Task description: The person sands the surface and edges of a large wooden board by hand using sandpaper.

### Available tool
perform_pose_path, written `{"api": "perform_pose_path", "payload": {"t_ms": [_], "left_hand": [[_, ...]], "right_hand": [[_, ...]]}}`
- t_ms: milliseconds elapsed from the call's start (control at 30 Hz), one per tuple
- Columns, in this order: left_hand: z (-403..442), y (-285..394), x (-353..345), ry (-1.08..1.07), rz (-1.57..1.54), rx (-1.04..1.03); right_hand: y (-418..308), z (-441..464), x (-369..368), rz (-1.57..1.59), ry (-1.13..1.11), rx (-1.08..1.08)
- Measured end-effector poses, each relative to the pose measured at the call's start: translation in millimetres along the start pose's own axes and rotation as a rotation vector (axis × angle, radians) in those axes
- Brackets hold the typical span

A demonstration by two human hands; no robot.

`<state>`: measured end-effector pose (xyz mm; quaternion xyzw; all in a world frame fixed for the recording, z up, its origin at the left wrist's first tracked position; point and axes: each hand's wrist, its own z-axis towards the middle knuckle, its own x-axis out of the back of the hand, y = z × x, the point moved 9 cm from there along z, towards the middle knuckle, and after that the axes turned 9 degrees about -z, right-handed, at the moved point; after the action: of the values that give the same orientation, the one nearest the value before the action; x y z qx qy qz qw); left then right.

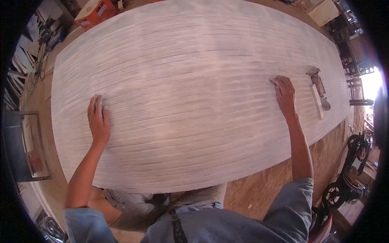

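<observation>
The right grip [286, 94] pinches a dark scrap [274, 82] against the big stripy board [182, 101], which lies flat. The left grip [99, 119] rests there too, but I can't tell if it's holding anything. Pushing too hard might scratch the board

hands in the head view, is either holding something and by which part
The right hand grips a small brown scrap by one side, its left edge jutting out; whether the left hand holds anything cannot be told.
</observation>
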<state>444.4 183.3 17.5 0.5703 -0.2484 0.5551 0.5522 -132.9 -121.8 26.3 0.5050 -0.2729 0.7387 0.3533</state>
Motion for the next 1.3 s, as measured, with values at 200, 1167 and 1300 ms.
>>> {"api": "perform_pose_path", "payload": {"t_ms": [200,1167,1300], "left_hand": [[-3,-9,-2,-0.013,-0.028,0.081],[-131,-340,131,0.248,0.284,0.769],[-136,-364,126,0.319,0.289,0.680]], "right_hand": [[33,2,23,-0.217,-0.016,-0.163],[-582,87,-78,0.191,-0.046,0.579],[-658,108,-81,0.365,-0.298,0.539]]}}
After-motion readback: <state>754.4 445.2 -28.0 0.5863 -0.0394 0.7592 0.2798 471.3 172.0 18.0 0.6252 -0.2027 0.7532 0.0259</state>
